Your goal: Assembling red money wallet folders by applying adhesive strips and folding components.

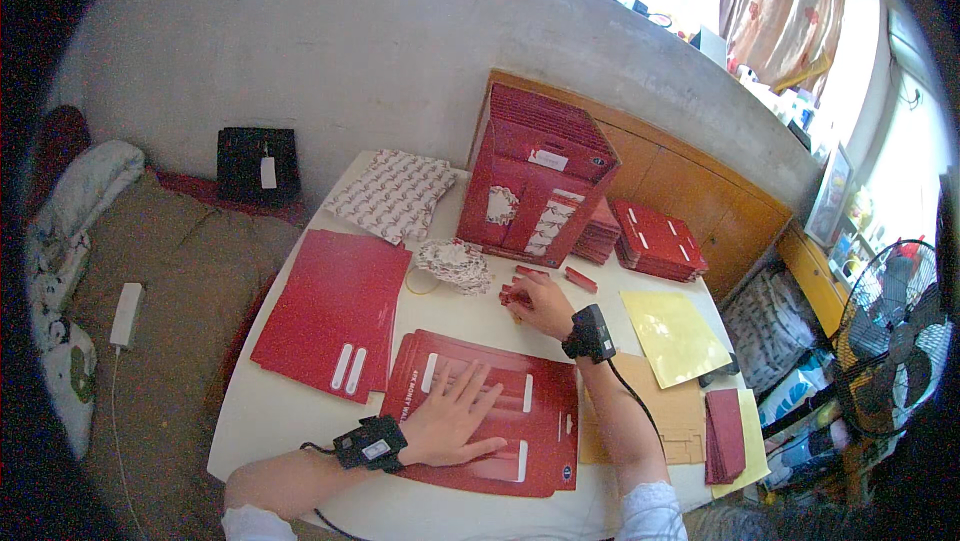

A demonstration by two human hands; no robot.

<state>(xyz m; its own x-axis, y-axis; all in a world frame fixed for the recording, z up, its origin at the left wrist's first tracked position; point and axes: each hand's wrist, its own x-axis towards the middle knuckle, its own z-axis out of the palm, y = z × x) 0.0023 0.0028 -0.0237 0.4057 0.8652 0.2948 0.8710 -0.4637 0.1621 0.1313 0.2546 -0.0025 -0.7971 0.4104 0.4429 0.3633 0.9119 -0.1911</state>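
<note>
My left hand point(452, 421) lies flat with fingers spread on a red printed card sheet point(550, 441) with white-edged slots, near the table's front edge. Farther off, my right hand point(540, 303) has its fingers bent down around small red pieces point(512, 295) on the white table; the fingertips are partly hidden. Another small red strip point(580, 279) lies just right of that hand. Beyond the hands, to the left, sits a round bundle of white patterned paper pieces point(455, 266). A dark band with a small device is strapped on each wrist.
A stack of red sheets point(325, 311) lies left, a patterned white packet point(392, 193) behind it. Red folders point(540, 181) stand upright at the back, beside red card stacks point(658, 239). Yellow sheets point(675, 336), brown card point(655, 411) and dark red envelopes point(724, 436) lie right, near a fan point(895, 341).
</note>
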